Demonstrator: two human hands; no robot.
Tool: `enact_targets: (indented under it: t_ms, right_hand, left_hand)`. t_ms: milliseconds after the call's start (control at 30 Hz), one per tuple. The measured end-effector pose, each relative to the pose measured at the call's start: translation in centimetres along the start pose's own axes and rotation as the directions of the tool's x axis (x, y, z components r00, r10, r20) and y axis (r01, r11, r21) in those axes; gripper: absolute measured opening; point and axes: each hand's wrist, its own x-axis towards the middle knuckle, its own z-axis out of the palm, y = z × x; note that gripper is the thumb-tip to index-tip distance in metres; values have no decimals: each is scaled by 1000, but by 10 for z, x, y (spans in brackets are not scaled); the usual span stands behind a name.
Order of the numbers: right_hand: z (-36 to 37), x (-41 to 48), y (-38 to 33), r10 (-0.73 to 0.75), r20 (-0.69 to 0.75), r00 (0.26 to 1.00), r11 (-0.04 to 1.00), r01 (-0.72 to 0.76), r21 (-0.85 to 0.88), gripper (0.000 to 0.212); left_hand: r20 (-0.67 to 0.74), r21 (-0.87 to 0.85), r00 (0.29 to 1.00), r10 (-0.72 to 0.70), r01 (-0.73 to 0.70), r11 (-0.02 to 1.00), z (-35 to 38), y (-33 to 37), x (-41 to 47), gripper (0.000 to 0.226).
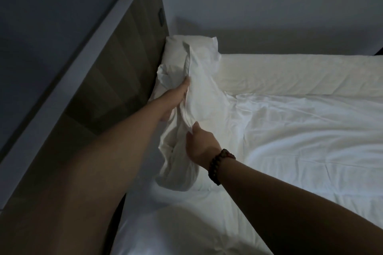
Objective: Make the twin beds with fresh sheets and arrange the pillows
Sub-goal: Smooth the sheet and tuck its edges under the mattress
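A white pillow [199, 62] stands against the wooden headboard [116, 80] at the head of the bed. Its loose white pillowcase [178, 163] hangs in folds toward me. My left hand [176, 97] reaches along the pillow's left side and grips a fold of the case, its fingers partly hidden in the cloth. My right hand [200, 145], with a dark bead bracelet on the wrist, pinches the case's edge lower down. A wrinkled white sheet [300, 134] covers the mattress to the right.
A thick white duvet edge or mattress side [290, 74] runs along the far side of the bed by the grey wall [269, 16]. A dark switch plate [161, 17] sits on the headboard. The room is dim.
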Motion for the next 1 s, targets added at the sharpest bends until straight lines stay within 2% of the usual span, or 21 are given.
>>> enact_targets:
  t_ms: [33,67,167,267,333,467,567,667,800,900,1000]
  right_hand:
    - [4,0,-2,15,12,1000,1000,-15,-13,61]
    - [9,-3,-4,28,14,1000,999,-28,-26,74]
    - [25,-16,-8,109,-104,989,989,-119,-91,109]
    - [41,-27,-13,267,-258,928,960,-280,-13,118]
    - [43,-26,-14,414,-241,877,909,-411,67,120]
    - [20,-15,0,576,-209,791,817,-545,188,102]
    - [-3,-15,34,619,-238,749,785,-596,167,102]
    - [-34,-28,73,577,-213,788,816,-569,104,99]
    - [-86,-48,110,364,-281,888,927,-375,17,74]
    - [-132,-63,135,247,-307,919,968,-251,27,56]
    - [-176,-75,175,216,-329,919,976,-204,71,37]
  left_hand:
    - [-4,43,1000,-21,21,999,2,2,1,100]
    - [-21,117,1000,-10,13,993,6,4,-1,110]
    - [-171,401,984,49,24,916,16,6,-1,82]
    - [-245,625,963,112,69,777,37,20,-2,58]
    - [-220,685,967,128,60,726,61,33,-6,51]
    - [-115,807,967,227,-43,589,129,57,-17,37]
    - [-61,830,968,244,-87,551,165,65,-19,28]
    - [-133,826,965,226,-18,564,182,69,-16,36]
    - [-211,769,949,234,14,639,206,83,-13,36]
    - [-241,720,931,274,-18,694,237,105,-14,36]
    - [-298,641,904,306,-48,766,284,132,-17,46]
